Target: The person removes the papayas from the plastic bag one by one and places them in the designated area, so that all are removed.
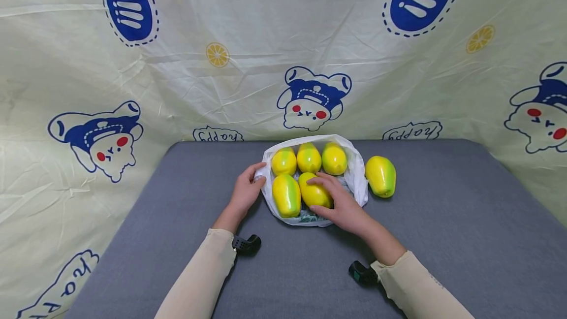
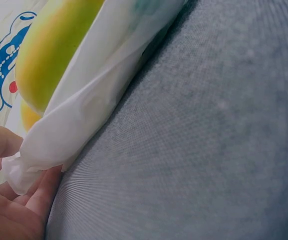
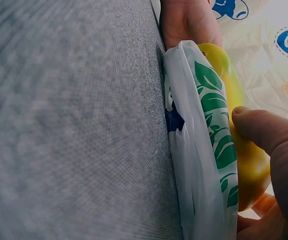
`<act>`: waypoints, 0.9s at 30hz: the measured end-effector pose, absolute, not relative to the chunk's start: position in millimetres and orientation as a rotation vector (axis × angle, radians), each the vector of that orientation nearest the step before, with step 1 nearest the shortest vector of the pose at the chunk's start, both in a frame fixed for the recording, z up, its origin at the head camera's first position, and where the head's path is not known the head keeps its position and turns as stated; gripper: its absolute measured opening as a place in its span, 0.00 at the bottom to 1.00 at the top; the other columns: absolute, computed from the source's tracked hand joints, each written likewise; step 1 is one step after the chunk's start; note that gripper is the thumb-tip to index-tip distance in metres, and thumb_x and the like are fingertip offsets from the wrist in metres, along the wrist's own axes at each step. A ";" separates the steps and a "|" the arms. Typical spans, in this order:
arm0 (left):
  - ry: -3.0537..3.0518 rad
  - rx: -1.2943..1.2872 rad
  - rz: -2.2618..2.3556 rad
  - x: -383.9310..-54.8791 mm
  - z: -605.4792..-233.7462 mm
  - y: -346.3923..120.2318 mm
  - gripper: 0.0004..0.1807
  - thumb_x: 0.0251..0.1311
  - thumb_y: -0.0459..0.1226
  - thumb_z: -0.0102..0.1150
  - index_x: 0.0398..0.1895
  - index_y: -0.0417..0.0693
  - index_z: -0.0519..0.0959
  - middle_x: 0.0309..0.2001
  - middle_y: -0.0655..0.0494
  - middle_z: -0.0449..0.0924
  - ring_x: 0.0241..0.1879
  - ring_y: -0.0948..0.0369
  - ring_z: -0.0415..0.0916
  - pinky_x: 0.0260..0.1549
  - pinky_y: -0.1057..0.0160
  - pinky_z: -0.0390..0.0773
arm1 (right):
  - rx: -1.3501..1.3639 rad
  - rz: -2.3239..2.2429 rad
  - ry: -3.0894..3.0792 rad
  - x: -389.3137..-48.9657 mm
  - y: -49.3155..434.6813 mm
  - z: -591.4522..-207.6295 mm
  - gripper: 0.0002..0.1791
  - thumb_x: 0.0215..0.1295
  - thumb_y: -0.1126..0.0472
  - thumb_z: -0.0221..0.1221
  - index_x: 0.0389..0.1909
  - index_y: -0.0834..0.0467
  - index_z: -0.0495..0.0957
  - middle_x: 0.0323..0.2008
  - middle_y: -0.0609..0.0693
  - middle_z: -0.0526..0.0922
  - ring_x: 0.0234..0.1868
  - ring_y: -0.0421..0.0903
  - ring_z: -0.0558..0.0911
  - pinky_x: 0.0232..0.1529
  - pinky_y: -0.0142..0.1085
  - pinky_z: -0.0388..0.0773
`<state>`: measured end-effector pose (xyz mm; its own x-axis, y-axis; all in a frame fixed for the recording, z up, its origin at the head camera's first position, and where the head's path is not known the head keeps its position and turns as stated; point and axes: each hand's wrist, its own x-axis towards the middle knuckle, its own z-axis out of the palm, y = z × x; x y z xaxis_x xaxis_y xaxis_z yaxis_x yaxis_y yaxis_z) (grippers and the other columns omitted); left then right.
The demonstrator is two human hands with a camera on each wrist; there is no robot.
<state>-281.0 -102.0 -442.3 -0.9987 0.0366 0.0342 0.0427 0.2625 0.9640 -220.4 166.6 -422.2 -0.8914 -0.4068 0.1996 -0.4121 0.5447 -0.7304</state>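
Observation:
A white plastic bag (image 1: 358,181) with green leaf print lies spread on the table, its mouth turned back. Several glossy yellow-green papayas sit inside, three in a back row and two in front. My left hand (image 1: 246,188) pinches the bag's left rim between thumb and fingers; the gathered plastic (image 2: 21,170) shows in the left wrist view. With thumb and fingers around it, my right hand (image 1: 343,206) grips the front right papaya (image 1: 313,193) inside the bag. In the right wrist view the thumb presses that papaya (image 3: 251,162) just above the printed bag side (image 3: 218,125).
Another papaya (image 1: 381,176) lies on the grey cloth-covered table (image 1: 301,274), just right of the bag. A pale printed curtain (image 1: 257,92) hangs behind the table's back edge and along its sides. Both wrists carry black straps with small devices (image 1: 363,273).

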 end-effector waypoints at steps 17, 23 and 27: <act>-2.495 -0.074 -1.905 -280.5 -442.0 -101.3 0.23 0.70 0.36 0.52 0.68 0.54 0.73 0.71 0.51 0.69 0.71 0.55 0.64 0.72 0.50 0.64 | 0.647 1.299 -2.674 -221.3 174.1 -410.3 0.29 0.62 0.60 0.65 0.64 0.49 0.70 0.73 0.55 0.63 0.70 0.58 0.65 0.68 0.62 0.65; -2.501 -0.066 -1.902 -281.0 -442.5 -101.8 0.23 0.70 0.36 0.52 0.67 0.55 0.73 0.71 0.52 0.69 0.72 0.56 0.63 0.73 0.51 0.64 | 0.583 1.319 -2.637 -223.3 181.6 -399.2 0.28 0.64 0.60 0.63 0.64 0.49 0.69 0.72 0.53 0.64 0.68 0.57 0.66 0.65 0.60 0.68; -2.502 -0.069 -1.898 -280.9 -441.5 -102.0 0.23 0.71 0.36 0.52 0.68 0.55 0.73 0.71 0.52 0.69 0.72 0.56 0.63 0.72 0.50 0.64 | 0.534 1.326 -2.606 -224.1 188.0 -390.0 0.29 0.65 0.60 0.62 0.66 0.50 0.68 0.73 0.55 0.62 0.66 0.58 0.67 0.62 0.59 0.69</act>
